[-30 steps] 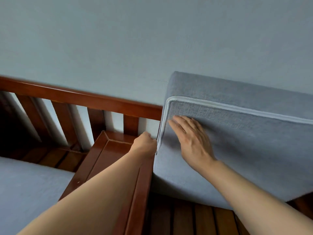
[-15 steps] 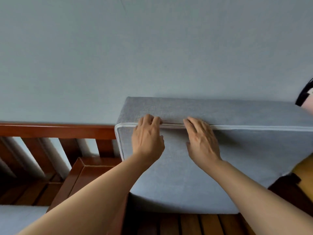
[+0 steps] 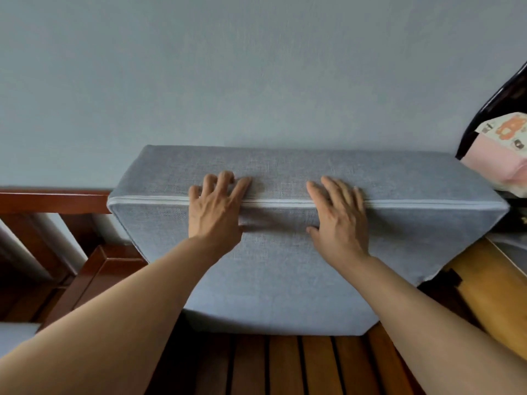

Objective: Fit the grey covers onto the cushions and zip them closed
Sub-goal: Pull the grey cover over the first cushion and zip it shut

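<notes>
A wooden sofa frame [image 3: 54, 201] runs off the edge at 9 o'clock. The grey-covered cushion [image 3: 285, 266] stands on the seat slats [image 3: 285, 366] against the wall. The left hand [image 3: 215, 208] and right hand [image 3: 340, 219], fingers spread flat, press across its white zip seam [image 3: 276, 202], hiding parts of it. At 3 o'clock, a printed bag [image 3: 507, 149] is cut off. Both hands sit higher than half a second ago.
</notes>
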Tool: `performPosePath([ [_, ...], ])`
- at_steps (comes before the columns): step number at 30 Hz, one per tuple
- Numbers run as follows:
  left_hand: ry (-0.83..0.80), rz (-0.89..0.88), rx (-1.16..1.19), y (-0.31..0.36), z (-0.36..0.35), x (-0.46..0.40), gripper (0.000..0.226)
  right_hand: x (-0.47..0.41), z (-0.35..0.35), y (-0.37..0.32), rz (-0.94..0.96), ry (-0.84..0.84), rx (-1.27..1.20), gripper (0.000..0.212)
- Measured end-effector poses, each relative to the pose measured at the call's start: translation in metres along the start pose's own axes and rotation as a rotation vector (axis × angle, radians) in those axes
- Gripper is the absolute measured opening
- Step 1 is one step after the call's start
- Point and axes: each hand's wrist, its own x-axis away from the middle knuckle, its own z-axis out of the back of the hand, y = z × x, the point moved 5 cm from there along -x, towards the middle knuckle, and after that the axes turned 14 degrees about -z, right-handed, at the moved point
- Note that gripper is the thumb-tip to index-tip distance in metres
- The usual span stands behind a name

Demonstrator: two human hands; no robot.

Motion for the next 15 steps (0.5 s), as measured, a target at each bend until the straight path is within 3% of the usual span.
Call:
performPosePath([
  [8, 0.004, -0.028, -0.018, 0.038, 0.031, 0.082, 0.098, 0.090, 0.042, -0.003, -0.026, 0.034, -0.020, 0.079],
  [15, 0.137, -0.036, 0.027, 0.084, 0.048, 0.165, 0.074, 0.196, 0.068, -0.002, -0.070, -0.026, 0.074, 0.083],
])
